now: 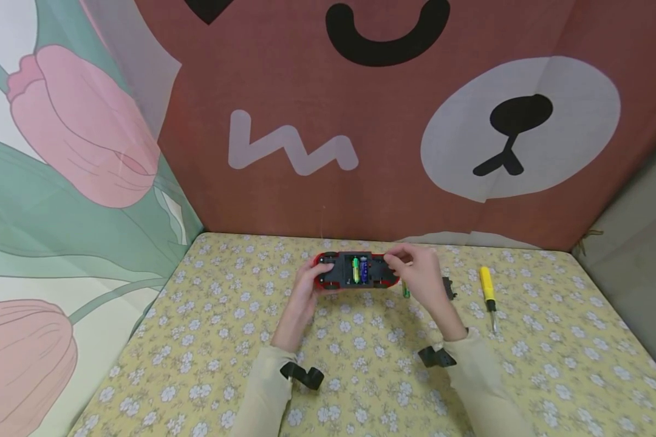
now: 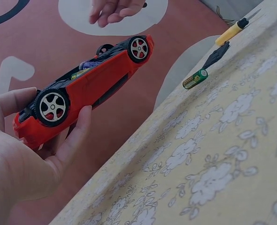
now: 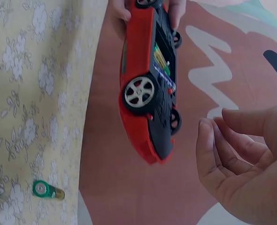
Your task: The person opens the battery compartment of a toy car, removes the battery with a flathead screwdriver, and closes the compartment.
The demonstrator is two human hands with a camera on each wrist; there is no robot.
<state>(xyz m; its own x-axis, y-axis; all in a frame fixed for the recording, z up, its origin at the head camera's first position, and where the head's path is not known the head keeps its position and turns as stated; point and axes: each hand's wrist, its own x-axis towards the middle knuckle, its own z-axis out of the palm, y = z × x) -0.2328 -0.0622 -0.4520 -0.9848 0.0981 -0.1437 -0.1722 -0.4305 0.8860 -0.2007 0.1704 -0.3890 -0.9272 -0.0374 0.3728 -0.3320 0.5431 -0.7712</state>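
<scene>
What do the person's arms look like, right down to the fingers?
The left sleeve and right sleeve are plain cream, with a black, angular piece near the end of each. The fingers are bare, without gloves.

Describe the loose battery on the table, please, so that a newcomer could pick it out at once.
Start at the yellow floral tabletop, above which the left hand holds an upturned red toy car. In the head view, the green battery shows on the tabletop between that car and a black plastic piece. Unlike the two batteries inside the car, it lies loose.
</scene>
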